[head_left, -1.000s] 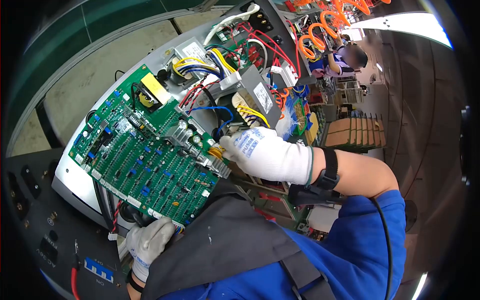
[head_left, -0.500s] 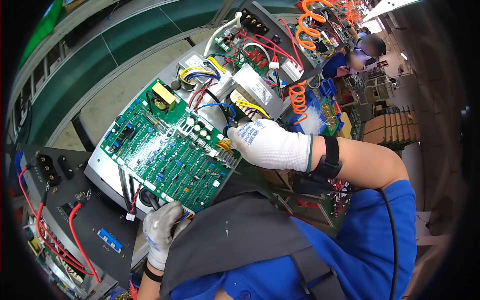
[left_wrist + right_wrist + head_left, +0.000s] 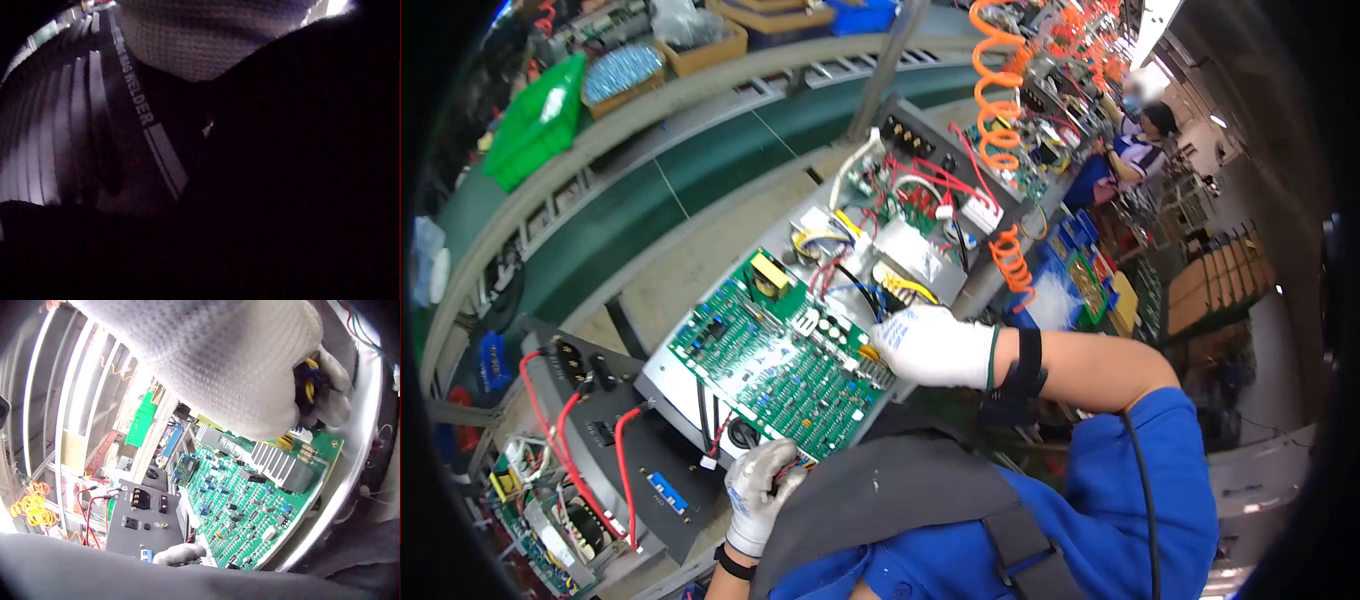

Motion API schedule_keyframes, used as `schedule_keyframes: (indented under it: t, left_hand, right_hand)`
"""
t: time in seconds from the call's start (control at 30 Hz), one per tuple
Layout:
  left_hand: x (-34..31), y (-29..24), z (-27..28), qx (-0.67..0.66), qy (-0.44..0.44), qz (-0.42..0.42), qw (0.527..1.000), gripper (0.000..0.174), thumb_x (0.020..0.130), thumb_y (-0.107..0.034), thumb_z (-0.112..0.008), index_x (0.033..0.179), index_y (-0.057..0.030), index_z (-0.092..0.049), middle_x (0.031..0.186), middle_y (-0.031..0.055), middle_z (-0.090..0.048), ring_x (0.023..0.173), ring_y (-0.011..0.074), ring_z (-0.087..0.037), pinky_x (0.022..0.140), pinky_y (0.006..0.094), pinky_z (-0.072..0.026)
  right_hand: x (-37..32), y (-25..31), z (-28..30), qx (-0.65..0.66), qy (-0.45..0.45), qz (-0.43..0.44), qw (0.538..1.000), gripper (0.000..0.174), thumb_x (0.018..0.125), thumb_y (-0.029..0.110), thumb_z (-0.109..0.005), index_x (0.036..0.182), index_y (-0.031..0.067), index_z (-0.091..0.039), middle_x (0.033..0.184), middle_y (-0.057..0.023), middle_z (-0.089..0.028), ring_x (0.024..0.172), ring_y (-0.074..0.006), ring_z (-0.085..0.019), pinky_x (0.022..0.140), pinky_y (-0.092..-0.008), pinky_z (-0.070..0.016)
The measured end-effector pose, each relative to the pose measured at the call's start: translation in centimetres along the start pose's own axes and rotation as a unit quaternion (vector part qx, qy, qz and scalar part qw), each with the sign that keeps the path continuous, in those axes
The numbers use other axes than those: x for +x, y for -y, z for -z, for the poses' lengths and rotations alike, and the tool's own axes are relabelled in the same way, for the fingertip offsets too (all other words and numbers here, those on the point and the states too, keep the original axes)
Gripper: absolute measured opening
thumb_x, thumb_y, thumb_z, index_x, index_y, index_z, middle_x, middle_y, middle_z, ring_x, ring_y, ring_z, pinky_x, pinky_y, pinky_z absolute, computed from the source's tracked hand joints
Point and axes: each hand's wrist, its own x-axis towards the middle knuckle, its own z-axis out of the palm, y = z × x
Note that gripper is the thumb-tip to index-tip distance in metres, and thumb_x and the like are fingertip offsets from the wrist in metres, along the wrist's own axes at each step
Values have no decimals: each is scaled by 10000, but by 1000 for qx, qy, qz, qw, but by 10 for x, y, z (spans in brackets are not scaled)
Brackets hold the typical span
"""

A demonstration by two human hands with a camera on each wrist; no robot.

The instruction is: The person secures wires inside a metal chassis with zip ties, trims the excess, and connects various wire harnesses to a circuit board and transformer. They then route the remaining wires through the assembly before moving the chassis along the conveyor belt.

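A green circuit board [image 3: 775, 370], dense with small parts, lies on an opened machine casing in the head view. My gloved right hand [image 3: 935, 345] is at the board's right edge, beside the heatsink [image 3: 281, 467]. In the right wrist view its fingers curl round a bundle of yellow and dark blue wires [image 3: 309, 387]. My gloved left hand [image 3: 760, 495] is at the board's lower edge, fingers bent round coloured wires [image 3: 803, 463] there. The left wrist view is mostly dark, with the glove [image 3: 206, 37] above a ribbed casing [image 3: 69, 137] lettered "MAG WELDER".
Beyond the board, the casing holds a silver box [image 3: 915, 250] and many loose wires. Another dark panel with red cables [image 3: 625, 470] stands at left. An orange coiled hose [image 3: 997, 100] hangs at the back. A green bin [image 3: 535, 120] and another person [image 3: 1135, 160] are farther off.
The head view has swung, so the board and casing now sit lower and farther right, with more of the left bench showing. Both hands keep their places at the board.
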Motion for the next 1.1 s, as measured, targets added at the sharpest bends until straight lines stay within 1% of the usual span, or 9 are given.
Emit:
schedule_keyframes:
  t: [0.1, 0.27, 0.4, 0.63, 0.8, 0.87, 0.93, 1.07, 1.1]
  left_hand:
    - [-4, -5, -8, 16, -55, -3, 998, 229, 723, -53, -685, 949, -51, -654, 954, 118, -688, 856, 293, -666, 769, 369, -525]
    - [12, -52, 0, 99, -22, 68, 993, 158, 789, -39, -630, 941, -32, -670, 835, 136, -686, 749, 281, -678, 697, 355, -534]
    - [75, -110, -5, 202, -94, 14, 975, 133, 832, -5, -609, 951, 10, -667, 792, 159, -663, 724, 231, -669, 656, 323, -515]
    - [225, -80, -73, 269, 28, 177, 946, 537, 871, -443, -592, 1171, -5, -519, 895, 196, -681, 880, 322, -670, 786, 408, -510]
    - [229, -82, -44, 195, -77, 207, 956, 349, 903, -318, -494, 954, 4, -622, 872, 236, -656, 861, 400, -638, 791, 448, -495]
    - [213, -59, -10, 166, -196, 147, 955, 179, 911, -155, -510, 932, 3, -591, 715, 76, -600, 562, 87, -541, 493, 262, -437]
    - [192, -84, 17, 91, -277, 178, 940, 170, 906, -148, -511, 913, -7, -604, 705, 63, -588, 553, 72, -538, 490, 245, -423]
    - [146, -129, -13, 295, -161, -35, 941, 89, 841, -72, -576, 903, -22, -616, 709, 126, -612, 601, 262, -629, 573, 325, -496]
    - [142, -136, -15, 326, -133, -62, 934, 101, 825, -63, -598, 920, -40, -625, 747, 131, -634, 647, 299, -643, 581, 342, -503]
  right_hand:
    - [-8, 19, 22, -70, -90, 32, 993, 179, 728, 124, -625, 856, 1, -597, 671, -86, -600, 555, -267, -615, 472, -412, -487]
    - [-61, -35, 101, 203, -380, 16, 902, 278, 851, 132, -588, 1107, 27, -622, 950, -164, -655, 869, -325, -637, 749, -389, -510]
    - [-106, -93, 63, 480, -400, -103, 774, 232, 922, 149, -568, 1083, -5, -635, 910, -114, -646, 809, -174, -611, 740, -291, -485]
    - [-113, -116, 25, 320, -343, 13, 883, 205, 870, 97, -597, 1046, 11, -656, 875, -144, -662, 759, -312, -624, 706, -367, -495]
    - [-135, -144, 9, 434, -340, -73, 831, 201, 910, 108, -590, 1054, -17, -652, 886, -101, -670, 796, -170, -633, 721, -289, -485]
    - [-130, -144, 18, 474, -348, -71, 806, 199, 927, 113, -575, 1048, -28, -644, 904, -89, -657, 817, -137, -611, 745, -261, -476]
    - [-111, -132, 43, 405, -374, -41, 834, 212, 917, 94, -560, 1070, -32, -634, 942, -107, -653, 856, -136, -616, 769, -253, -481]
    - [-17, -87, 91, 319, -412, 205, 829, 335, 897, 85, -537, 1222, 6, -558, 976, -82, -625, 809, -95, -554, 701, -242, -462]
    - [7, -78, 91, 552, -208, 231, 774, 326, 906, 102, -529, 1219, 14, -558, 929, -41, -598, 781, -73, -515, 675, -233, -442]
